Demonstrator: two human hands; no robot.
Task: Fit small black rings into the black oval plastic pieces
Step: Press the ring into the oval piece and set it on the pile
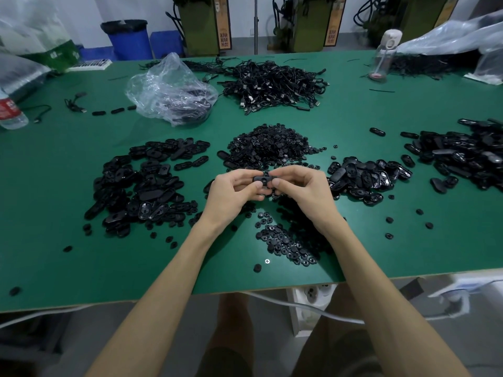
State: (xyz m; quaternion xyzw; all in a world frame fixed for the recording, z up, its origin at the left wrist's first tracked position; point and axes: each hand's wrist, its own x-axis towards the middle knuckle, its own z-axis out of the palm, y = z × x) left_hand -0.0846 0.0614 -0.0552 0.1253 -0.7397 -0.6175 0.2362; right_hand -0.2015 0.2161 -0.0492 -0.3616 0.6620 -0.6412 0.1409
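Observation:
One black oval plastic piece (263, 180) is held above the middle of the green table (54, 268). My left hand (233, 192) pinches its left end and my right hand (300, 189) pinches its right end, both thumbs lying on top. A hole shows in the piece's middle; whether a ring sits in it I cannot tell. A heap of small black rings (269, 148) lies just beyond my hands, and more rings (288, 244) are scattered between my wrists. Piles of oval pieces lie to the left (141, 186) and to the right (364, 178).
A bigger pile of oval pieces (462, 156) lies at the far right. Black cables (275, 85) and a clear plastic bag (171, 91) lie further back. A water bottle (11, 110) stands at the left edge, another bottle (385, 53) at the back right.

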